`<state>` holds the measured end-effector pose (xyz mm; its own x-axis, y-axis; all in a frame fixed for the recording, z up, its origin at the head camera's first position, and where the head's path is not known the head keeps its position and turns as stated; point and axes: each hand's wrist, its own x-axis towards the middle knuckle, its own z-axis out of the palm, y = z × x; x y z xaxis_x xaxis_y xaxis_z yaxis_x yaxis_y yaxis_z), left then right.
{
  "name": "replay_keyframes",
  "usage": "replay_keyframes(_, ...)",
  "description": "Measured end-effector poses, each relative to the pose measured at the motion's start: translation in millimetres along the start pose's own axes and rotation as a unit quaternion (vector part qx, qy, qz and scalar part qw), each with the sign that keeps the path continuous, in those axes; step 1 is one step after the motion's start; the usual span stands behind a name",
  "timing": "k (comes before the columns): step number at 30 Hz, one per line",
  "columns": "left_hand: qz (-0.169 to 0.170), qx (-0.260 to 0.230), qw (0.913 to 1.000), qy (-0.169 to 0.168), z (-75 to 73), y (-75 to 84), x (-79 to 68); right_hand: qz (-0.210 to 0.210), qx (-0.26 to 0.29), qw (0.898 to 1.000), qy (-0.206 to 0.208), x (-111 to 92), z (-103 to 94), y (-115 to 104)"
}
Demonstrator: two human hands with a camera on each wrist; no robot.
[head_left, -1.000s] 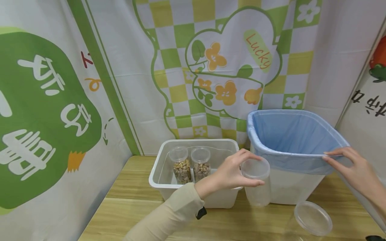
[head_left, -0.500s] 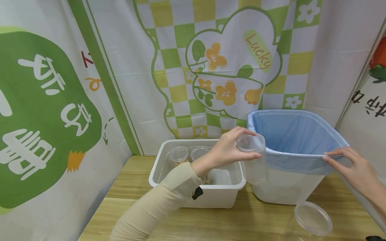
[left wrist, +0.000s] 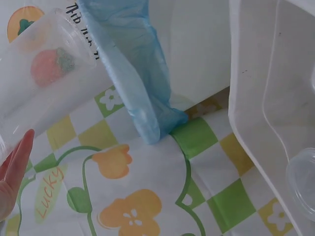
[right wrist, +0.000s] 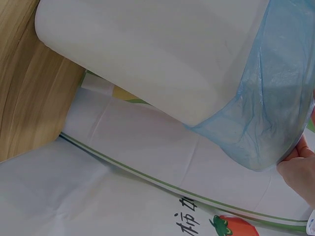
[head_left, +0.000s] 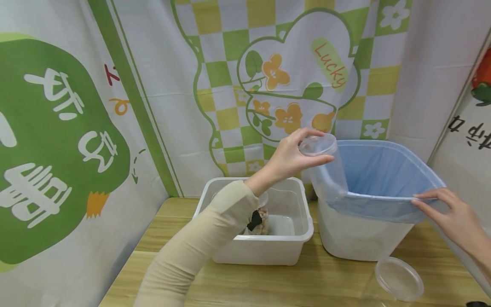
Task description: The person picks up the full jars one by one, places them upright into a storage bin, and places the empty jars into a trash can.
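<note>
By its round top, my left hand (head_left: 293, 155) grips a clear plastic jar (head_left: 330, 175), thumb on the near side and fingers behind. The jar is see-through, with no contents showing, and tilts a little beside the left rim of a white trash bin (head_left: 360, 238). In the left wrist view, the jar (left wrist: 29, 98) is raised in front of the patterned cloth, near the blue bag's folded edge. My right hand (head_left: 456, 217) pinches the bin's front right rim, where a blue trash bag (head_left: 376, 209) folds over it. The right wrist view shows those fingertips at the bag (right wrist: 261, 113).
A white plastic tub (head_left: 264, 251) stands left of the bin, holding lidded jars of brown pieces, partly hidden by my left arm. Another clear jar (head_left: 399, 279) stands at the front right of the wooden table (head_left: 238, 285). A patterned cloth (head_left: 215, 72) hangs behind.
My left hand has lifted the clear jar from beside the bin's base up to its left rim, tilting it. The right hand has stayed at the rim.
</note>
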<state>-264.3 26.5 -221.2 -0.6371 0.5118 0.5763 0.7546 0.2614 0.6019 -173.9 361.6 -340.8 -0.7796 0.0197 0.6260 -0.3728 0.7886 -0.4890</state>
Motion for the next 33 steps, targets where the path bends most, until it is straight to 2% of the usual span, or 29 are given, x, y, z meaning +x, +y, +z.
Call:
replay_keyframes(6, -0.035, -0.009, 0.9990, 0.026, -1.9, 0.4, 13.5, 0.008, 0.001, 1.000, -0.004, -0.7, -0.6, 0.4)
replay_keyframes(19, -0.059, -0.025, 0.9967, 0.050, 18.4, -11.5, 25.4, 0.004, -0.004, 1.000, 0.001, 0.1, -0.1, 1.8)
replay_keyframes(25, -0.064, -0.034, 0.9964, 0.043, 29.3, -15.1, 29.3, 0.000, 0.007, 1.000, 0.002, 0.7, 0.1, 1.9)
replay_keyframes(33, -0.063, -0.016, 0.9976, 0.025, 43.3, -17.7, 34.1, -0.005, 0.016, 1.000, 0.005, 0.8, 0.4, 1.6)
